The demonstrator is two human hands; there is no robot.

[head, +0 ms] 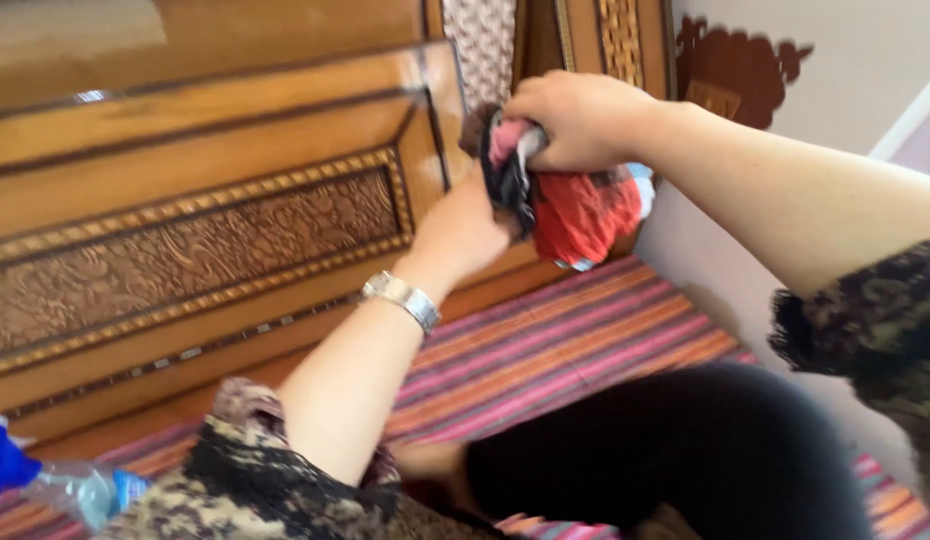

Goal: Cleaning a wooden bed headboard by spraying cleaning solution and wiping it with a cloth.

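A bunched-up cloth (575,210), mostly red with dark, pink and pale blue patches, is held up in front of a carved wooden bed frame (185,240). My right hand (580,118) grips the top of the bundle from above. My left hand (463,232), with a silver watch (402,298) on its wrist, presses against the bundle's left side from below. Both arms come out of dark patterned sleeves.
A striped pink, orange and purple cover (555,350) lies below the hands. My dark-clad leg (685,450) fills the lower right. A blue item and clear plastic (55,485) sit at the lower left. A pale wall (835,60) stands to the right.
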